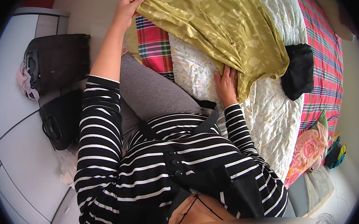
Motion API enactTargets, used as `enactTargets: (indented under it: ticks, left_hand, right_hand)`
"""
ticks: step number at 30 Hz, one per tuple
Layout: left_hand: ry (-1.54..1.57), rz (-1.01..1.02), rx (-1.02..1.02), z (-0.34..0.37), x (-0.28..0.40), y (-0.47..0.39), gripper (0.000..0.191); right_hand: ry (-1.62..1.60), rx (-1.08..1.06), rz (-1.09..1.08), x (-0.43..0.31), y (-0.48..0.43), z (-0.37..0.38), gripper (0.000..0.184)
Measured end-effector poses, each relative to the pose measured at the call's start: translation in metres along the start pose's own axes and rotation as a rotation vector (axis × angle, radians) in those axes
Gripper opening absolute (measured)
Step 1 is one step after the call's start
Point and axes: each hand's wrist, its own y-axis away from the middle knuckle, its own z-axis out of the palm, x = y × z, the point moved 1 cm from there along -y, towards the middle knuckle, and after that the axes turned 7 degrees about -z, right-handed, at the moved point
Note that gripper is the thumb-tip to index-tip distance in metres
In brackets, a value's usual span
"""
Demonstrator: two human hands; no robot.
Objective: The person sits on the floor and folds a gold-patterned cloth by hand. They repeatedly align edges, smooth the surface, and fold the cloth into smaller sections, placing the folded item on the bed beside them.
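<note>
An olive-green satin cloth with a pale floral pattern [211, 25] lies spread over the bed, its near edge rumpled. At the upper left, my left hand [128, 9] pinches one corner of it between thumb and fingers, arm stretched out. My right hand [227, 82] rests at the cloth's near edge, with its fingertips partly hidden under a fold; whether it grips the fabric is not clear. Beneath the cloth is a white quilt with a small leaf print [191, 61]. A folded black cloth [298, 71] lies right of the green one.
A red plaid bedsheet [323, 70] covers the bed. A floral pillow [310, 152] lies at the lower right. Two dark suitcases [66, 62] [63, 120] stand on the left before a white cabinet [11, 77], with a pink cloth [26, 82] on one.
</note>
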Motion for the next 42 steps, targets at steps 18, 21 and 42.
enactTargets:
  ticks: [18,21,42]
  left_hand:
    - [-0.175,0.016,-0.066,0.028,-0.006,-0.082,0.023]
    - [-0.183,-0.059,0.04,0.026,-0.047,-0.086,0.035]
    - [0.477,-0.43,0.067,0.018,-0.097,-0.073,0.025]
  right_hand:
    - [-0.163,0.085,0.084,0.01,0.002,0.024,0.076]
    - [-0.122,0.056,0.091,0.007,0.0,0.022,0.074]
    - [-0.131,0.005,-0.052,-0.008,0.008,-0.005,0.068]
